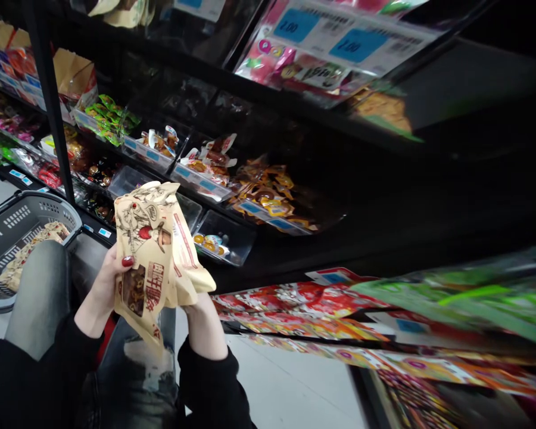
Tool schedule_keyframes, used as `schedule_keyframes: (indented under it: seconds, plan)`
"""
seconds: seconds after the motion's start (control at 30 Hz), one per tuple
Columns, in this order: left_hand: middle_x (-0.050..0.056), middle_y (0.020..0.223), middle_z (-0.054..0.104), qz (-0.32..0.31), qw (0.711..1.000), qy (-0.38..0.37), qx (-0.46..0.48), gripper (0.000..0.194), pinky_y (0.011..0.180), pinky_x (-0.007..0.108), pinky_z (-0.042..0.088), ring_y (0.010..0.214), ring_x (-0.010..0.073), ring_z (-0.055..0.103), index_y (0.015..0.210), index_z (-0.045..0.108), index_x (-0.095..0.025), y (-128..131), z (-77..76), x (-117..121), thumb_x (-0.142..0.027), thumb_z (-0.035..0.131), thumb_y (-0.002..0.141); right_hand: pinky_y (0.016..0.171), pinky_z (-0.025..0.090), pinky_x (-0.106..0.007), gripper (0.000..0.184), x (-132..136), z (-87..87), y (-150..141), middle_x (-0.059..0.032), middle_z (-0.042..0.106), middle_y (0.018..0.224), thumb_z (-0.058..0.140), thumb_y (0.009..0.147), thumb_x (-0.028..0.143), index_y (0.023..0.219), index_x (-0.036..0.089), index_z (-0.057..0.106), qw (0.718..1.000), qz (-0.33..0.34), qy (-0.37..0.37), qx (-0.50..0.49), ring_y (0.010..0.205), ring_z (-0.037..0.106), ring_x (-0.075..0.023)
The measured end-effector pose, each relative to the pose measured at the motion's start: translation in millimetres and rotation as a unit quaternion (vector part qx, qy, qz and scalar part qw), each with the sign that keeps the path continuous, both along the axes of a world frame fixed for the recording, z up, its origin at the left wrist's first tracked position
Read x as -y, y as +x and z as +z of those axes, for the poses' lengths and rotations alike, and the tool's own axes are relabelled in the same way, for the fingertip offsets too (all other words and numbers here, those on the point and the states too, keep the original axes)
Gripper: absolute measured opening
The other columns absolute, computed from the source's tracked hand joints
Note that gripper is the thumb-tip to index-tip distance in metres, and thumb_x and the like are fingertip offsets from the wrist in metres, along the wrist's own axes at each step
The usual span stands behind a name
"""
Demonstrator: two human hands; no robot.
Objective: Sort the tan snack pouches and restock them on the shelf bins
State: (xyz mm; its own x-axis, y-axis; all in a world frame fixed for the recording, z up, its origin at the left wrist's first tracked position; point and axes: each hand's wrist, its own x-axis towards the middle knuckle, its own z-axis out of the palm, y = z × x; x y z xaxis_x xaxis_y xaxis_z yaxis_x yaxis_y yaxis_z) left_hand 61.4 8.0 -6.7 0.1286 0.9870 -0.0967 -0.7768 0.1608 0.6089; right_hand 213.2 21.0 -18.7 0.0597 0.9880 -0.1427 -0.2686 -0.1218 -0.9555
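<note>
Several tan paper snack bags (pixel 138 238) with a small clear window and red lettering are bunched together in front of my knees. My left hand (pixel 103 283) grips their left edge, with the thumb pressed on the front of the nearest bag. My right hand (pixel 199 310) is under and behind the bags on the right; its fingers are hidden by them. Similar tan bags (pixel 15 268) lie in a grey plastic basket (pixel 69 208) on the floor at the left, partly covered by my knee.
Black shelves with clear bins of wrapped snacks (pixel 268 193) run across in front of me. Overhead hangs a shelf with blue price labels (pixel 355 44). On the right, racks of red and green packets (pixel 295 298) reach close to my right arm. Pale floor tiles (pixel 290 381) show below.
</note>
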Motion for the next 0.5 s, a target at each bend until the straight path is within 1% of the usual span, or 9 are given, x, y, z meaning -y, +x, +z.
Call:
schedule_keyframes:
  seconds: [0.07, 0.13, 0.2, 0.23, 0.27, 0.3, 0.37, 0.43, 0.5]
  plan:
    - [0.006, 0.091, 0.075, 0.018, 1.0, -0.012, -0.007, 0.042, 0.083, 0.04, 0.056, 0.093, 0.0297, 0.07, 0.098, 0.066, -0.017, 0, 0.9, -1, -0.027, 0.073, 0.058, 0.051, 0.046, -0.03, 0.023, -7, 6.1, 10, 0.0021, 0.058, 0.054, 0.075, 0.06, 0.037, 0.063, 0.021, 0.059, 0.999, -0.039, 0.011, 0.026, 0.052, 0.054, -0.016]
    - [0.007, 0.093, 0.075, 0.035, 0.999, -0.022, -0.015, 0.043, 0.082, 0.039, 0.056, 0.091, 0.0289, 0.07, 0.1, 0.066, -0.017, 0, 2.0, -3, -0.028, 0.074, 0.059, 0.048, 0.038, -0.025, 0.027, -7, 16.5, 17, 0.0057, 0.05, 0.051, 0.068, 0.068, 0.043, 0.062, 0.021, 0.055, 0.99, -0.119, 0.054, 0.043, 0.047, 0.045, -0.0113]
    - [0.006, 0.092, 0.075, 0.044, 0.998, -0.022, -0.026, 0.042, 0.081, 0.039, 0.057, 0.088, 0.0281, 0.071, 0.1, 0.066, -0.017, 0, 3.1, -4, -0.028, 0.075, 0.06, 0.052, 0.036, -0.024, 0.026, 3, 31.7, 17, 0.0059, 0.05, 0.056, 0.06, 0.077, 0.046, 0.069, 0.022, 0.057, 0.968, -0.197, 0.129, 0.089, 0.052, 0.044, -0.0106]
    - [0.006, 0.091, 0.075, 0.046, 0.998, -0.018, -0.037, 0.041, 0.08, 0.039, 0.057, 0.087, 0.0277, 0.071, 0.099, 0.067, -0.017, 0, 3.6, -5, -0.028, 0.076, 0.06, 0.057, 0.037, -0.025, 0.024, 10, 40.3, 14, 0.0045, 0.053, 0.06, 0.058, 0.08, 0.045, 0.073, 0.022, 0.059, 0.952, -0.208, 0.174, 0.141, 0.057, 0.047, -0.0118]
    - [0.006, 0.09, 0.075, 0.049, 0.997, -0.013, -0.053, 0.04, 0.078, 0.038, 0.057, 0.086, 0.0272, 0.071, 0.098, 0.068, -0.017, 0, 4.2, -5, -0.027, 0.077, 0.06, 0.062, 0.038, -0.027, 0.021, 19, 48.7, 9, 0.0023, 0.057, 0.067, 0.058, 0.081, 0.042, 0.076, 0.023, 0.061, 0.94, -0.181, 0.199, 0.211, 0.064, 0.05, -0.0137]
    - [0.005, 0.09, 0.076, 0.053, 0.996, -0.008, -0.074, 0.039, 0.078, 0.037, 0.057, 0.085, 0.0268, 0.071, 0.096, 0.068, -0.017, 1, 4.7, -5, -0.027, 0.079, 0.06, 0.066, 0.039, -0.028, 0.017, 27, 56.3, 2, 0.0006, 0.059, 0.072, 0.061, 0.08, 0.04, 0.077, 0.023, 0.063, 0.927, -0.128, 0.204, 0.287, 0.07, 0.052, -0.0157]
    - [0.006, 0.093, 0.076, 0.068, 0.991, -0.002, -0.119, 0.038, 0.078, 0.036, 0.057, 0.087, 0.0262, 0.071, 0.095, 0.069, -0.017, 1, 5.6, -5, -0.027, 0.081, 0.06, 0.069, 0.037, -0.03, 0.014, 39, 66.2, -12, -0.0005, 0.059, 0.074, 0.064, 0.079, 0.036, 0.074, 0.023, 0.061, 0.897, -0.063, 0.186, 0.396, 0.076, 0.05, -0.0182]
    - [0.006, 0.097, 0.076, 0.079, 0.985, 0.003, -0.154, 0.039, 0.08, 0.036, 0.056, 0.09, 0.0264, 0.07, 0.096, 0.07, -0.017, 2, 5.8, -5, -0.028, 0.082, 0.06, 0.069, 0.036, -0.03, 0.018, 43, 67.7, -23, -0.0004, 0.058, 0.072, 0.059, 0.083, 0.036, 0.071, 0.023, 0.057, 0.891, -0.043, 0.15, 0.427, 0.074, 0.049, -0.0183]
    - [0.006, 0.098, 0.076, 0.08, 0.983, 0.011, -0.167, 0.04, 0.082, 0.036, 0.056, 0.092, 0.0262, 0.07, 0.097, 0.07, -0.017, 2, 4.6, -4, -0.03, 0.083, 0.061, 0.066, 0.036, -0.029, 0.024, 43, 62.6, -27, 0.0005, 0.056, 0.07, 0.051, 0.089, 0.039, 0.072, 0.022, 0.054, 0.906, -0.045, 0.121, 0.403, 0.07, 0.048, -0.0164]
